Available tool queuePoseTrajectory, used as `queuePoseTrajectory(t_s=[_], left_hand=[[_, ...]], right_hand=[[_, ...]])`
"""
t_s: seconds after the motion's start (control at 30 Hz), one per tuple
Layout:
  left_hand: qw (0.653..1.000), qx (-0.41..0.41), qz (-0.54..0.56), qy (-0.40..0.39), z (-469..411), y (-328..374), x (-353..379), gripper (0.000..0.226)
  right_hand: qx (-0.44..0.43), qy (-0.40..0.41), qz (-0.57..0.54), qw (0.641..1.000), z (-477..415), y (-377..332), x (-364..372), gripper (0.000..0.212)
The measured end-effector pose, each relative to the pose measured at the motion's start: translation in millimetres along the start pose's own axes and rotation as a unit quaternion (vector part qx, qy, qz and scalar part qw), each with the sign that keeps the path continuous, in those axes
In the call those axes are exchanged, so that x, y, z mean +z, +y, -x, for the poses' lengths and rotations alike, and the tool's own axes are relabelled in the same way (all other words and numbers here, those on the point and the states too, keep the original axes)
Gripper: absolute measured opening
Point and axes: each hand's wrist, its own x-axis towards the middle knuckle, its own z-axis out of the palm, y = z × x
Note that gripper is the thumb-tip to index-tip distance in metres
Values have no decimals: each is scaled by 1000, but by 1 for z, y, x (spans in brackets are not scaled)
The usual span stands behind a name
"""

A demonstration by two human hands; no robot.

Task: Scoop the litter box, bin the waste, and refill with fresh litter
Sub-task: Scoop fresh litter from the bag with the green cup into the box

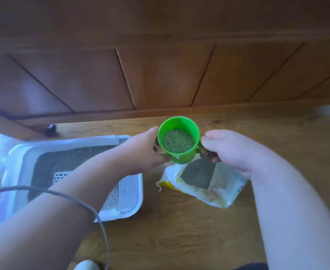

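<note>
A green plastic cup (179,129), about half full of grey-green litter granules, hangs in the air above the open litter bag (205,182). My left hand (144,149) cups its left side and base. My right hand (224,147) pinches the cup's handle on the right. The yellow-and-white bag lies on the wooden floor with its mouth open and dark litter showing inside. To the left stands the white litter box (16,152), holding grey litter, with a perforated white grid at its near right end. My left forearm crosses over the box.
A wood-panelled wall (160,75) with a skirting board runs just behind the cup. A thin grey cable (94,211) loops over my left forearm. A small dark object (50,129) sits by the skirting behind the box. The floor is wooden planks (179,230).
</note>
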Motion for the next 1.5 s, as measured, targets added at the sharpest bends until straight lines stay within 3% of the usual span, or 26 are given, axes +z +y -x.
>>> queuePoseTrajectory(t_s=[0.17,0.37,0.5,0.7,0.77,0.87,1.0,1.37,1.5], left_hand=[[994,-82,9,69,48,-42,-49,45],[969,-212,83,98,125,-87,-87,54],[953,-288,-72,59,155,-102,-103,62],[937,-288,-187,57,131,-131,-116,41],[944,-284,-161,52,128,-140,-123,39],[948,-278,-142,57,135,-154,-134,38],[950,-271,-147,47,141,-176,-148,37],[952,-278,-117,47,154,-235,-181,41],[959,-258,-100,63,151,-245,-187,36]], right_hand=[[-88,-62,1,994,-31,-49,53,30],[-146,-153,51,976,-56,-89,123,35],[-146,-173,156,961,-56,-101,160,36],[-121,-131,351,919,-53,-95,196,39],[-110,-115,401,902,-57,-97,206,33],[-108,-73,401,907,-60,-107,220,20],[-85,-14,394,915,-72,-113,244,22],[16,2,572,820,-119,-141,303,13],[-33,18,578,815,-129,-134,317,10]])
